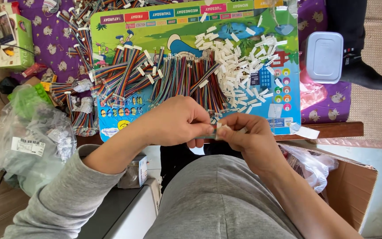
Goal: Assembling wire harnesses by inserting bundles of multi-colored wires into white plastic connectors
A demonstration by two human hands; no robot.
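Head view: small white plastic connector point(223, 127) is being pinched shut between left hand point(177, 120) and right hand point(244, 132), at 6 o'clock of colourful printed board point(186, 35). Slippage is being risked, likely into loose white connector pile point(239, 66).

Rainbow-striped ribbon cables point(186, 79), white connector housings point(239, 66). Bright cartoon-printed board point(244, 22), purple animal-patterned cloth point(54, 44) beneath. Grey sleeve point(63, 199), pale grey lidded box point(324, 56) far right.

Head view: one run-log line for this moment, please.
left hand: pinching ribbon cable end | right hand: pinching white connector | behind: connector pile on board
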